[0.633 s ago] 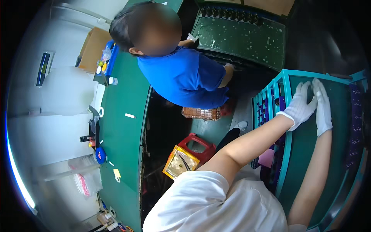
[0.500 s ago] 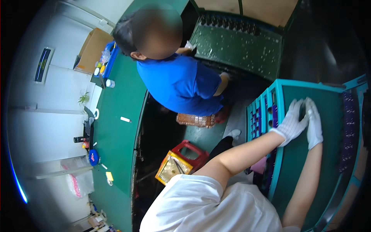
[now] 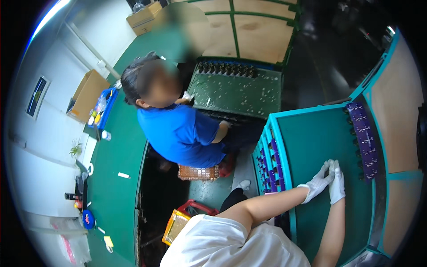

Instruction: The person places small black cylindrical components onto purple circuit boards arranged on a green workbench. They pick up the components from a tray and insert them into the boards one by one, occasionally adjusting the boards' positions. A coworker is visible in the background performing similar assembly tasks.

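Both gloved hands lie side by side on the dark green top of a teal-framed counter (image 3: 320,133), touching each other at the fingertips. The left hand (image 3: 316,183) reaches in from the lower left with its fingers stretched flat, pointing up and to the right; the right hand (image 3: 337,182) comes up from the lower edge with its fingers likewise extended, pointing almost straight up the picture. Neither hand grips anything: the fingers of both are released and rest flat on the green surface. Beyond the hands, near the far right edge of the counter, a purple strip (image 3: 362,140) runs with its long axis from upper left to lower right, well apart from the fingertips. On the counter's left side, a teal rack with purple pieces in its slots (image 3: 269,167) runs the same general way, just beside the left forearm. Across the gap, a person in a blue shirt (image 3: 182,135) bends over a green board studded with small parts (image 3: 235,91). Compared with the earlier view, the hands lay near the counter's upper edge and further right in the picture; now they sit lower and closer to the counter's middle, with much more of the green top showing above them, and the hands remain pressed together.
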Demonstrator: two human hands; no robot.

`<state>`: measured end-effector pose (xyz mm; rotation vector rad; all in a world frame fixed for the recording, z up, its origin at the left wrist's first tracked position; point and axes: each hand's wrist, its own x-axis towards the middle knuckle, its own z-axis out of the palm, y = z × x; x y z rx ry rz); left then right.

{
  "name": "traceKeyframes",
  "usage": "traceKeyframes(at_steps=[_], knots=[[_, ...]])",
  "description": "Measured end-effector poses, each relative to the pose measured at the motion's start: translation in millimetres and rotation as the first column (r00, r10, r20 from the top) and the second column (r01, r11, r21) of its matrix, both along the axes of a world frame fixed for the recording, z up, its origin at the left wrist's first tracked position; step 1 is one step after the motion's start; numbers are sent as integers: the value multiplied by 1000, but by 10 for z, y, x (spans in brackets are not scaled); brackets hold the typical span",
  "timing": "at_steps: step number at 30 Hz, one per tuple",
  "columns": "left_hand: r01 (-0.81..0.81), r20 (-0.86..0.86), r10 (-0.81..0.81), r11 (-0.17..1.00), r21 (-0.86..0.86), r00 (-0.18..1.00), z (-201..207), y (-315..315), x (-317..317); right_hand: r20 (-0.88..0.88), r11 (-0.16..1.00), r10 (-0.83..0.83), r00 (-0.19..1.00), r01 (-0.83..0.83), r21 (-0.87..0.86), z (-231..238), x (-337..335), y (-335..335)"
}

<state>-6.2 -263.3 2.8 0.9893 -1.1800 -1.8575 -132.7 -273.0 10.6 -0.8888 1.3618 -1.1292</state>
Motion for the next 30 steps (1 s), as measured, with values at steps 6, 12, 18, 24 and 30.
traceKeyframes(at_steps=[6,12,18,24,30], knots=[[149,44,-147,988,-36,988,-3,245,-395,36,998,-64,997,65,-5,-5,-414,387],[416,-191,-370,813,408,909,354,683,-234,-328,886,313,891,-150,438,462,-785,700],[391,-177,-357,892,228,917,-79,790,-373,-316,942,296,901,-220,254,539,-661,565],[-265,-263,190,921,-287,946,261,315,15,-16,934,7,1000,-12,-356,567,235,163],[-414,-133,421,698,-584,897,570,-112,779,75,904,-35,997,64,-423,711,1088,-194]])
